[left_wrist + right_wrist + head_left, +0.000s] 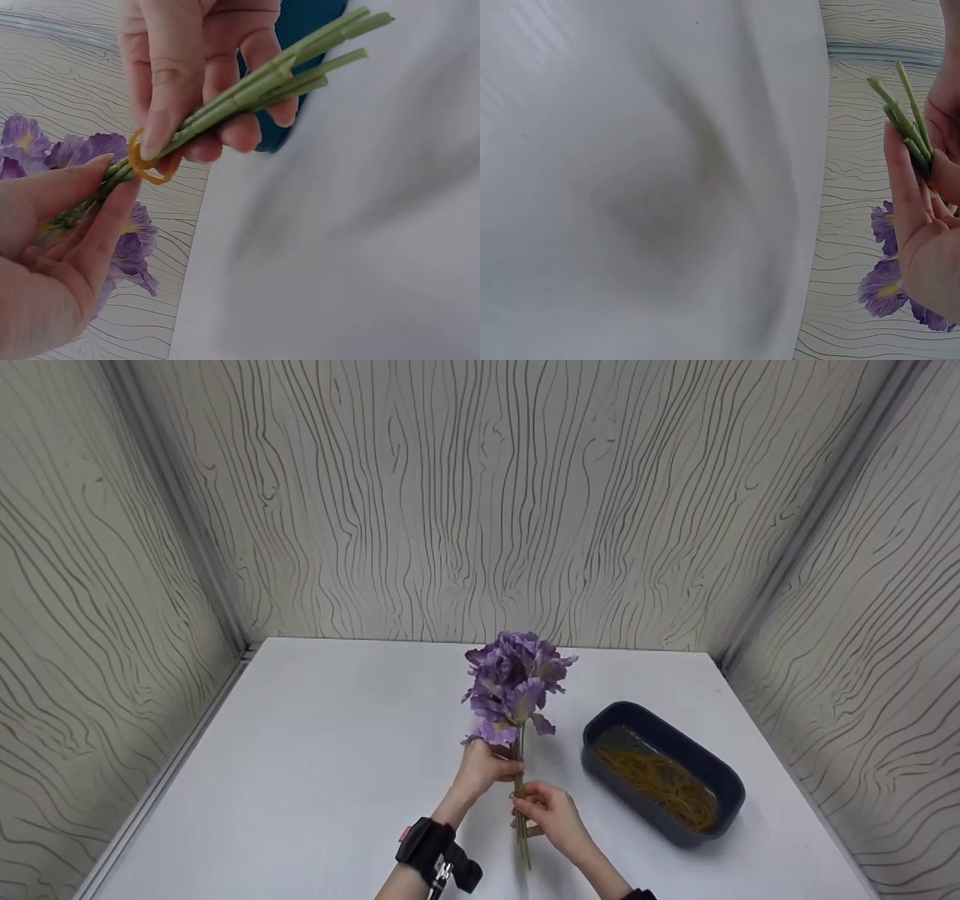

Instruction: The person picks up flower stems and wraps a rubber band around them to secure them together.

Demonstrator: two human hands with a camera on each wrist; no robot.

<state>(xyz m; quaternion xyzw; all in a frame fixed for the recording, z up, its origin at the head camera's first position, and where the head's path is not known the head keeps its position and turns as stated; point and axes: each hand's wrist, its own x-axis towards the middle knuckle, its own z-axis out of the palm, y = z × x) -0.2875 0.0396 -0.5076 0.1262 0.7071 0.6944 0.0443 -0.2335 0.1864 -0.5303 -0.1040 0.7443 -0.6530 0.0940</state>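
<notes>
A bunch of purple flowers (pixel 514 682) with green stems (pixel 255 94) is held upright in the head view, blooms away from me. My left hand (pixel 484 769) grips the stems just below the blooms, thumb and fingers on either side. Lower down, my right hand (pixel 551 814) pinches an orange-yellow rubber band (pixel 154 178) against the stems, its fingers lying behind them. The band loops about the stems close to the left fingertips in the left wrist view. Cut stem ends stick out past the right hand. The right wrist view shows stem ends and some petals (pixel 885 289) at its right edge.
To the right on the white table (pixel 337 750) stands a dark blue bin (pixel 679 754) with many loose rubber bands (pixel 660 784) inside. Wood-grain patterned panels (pixel 450 510) enclose the table at the back and both sides. A black wrist strap (pixel 427 847) sits on my left wrist.
</notes>
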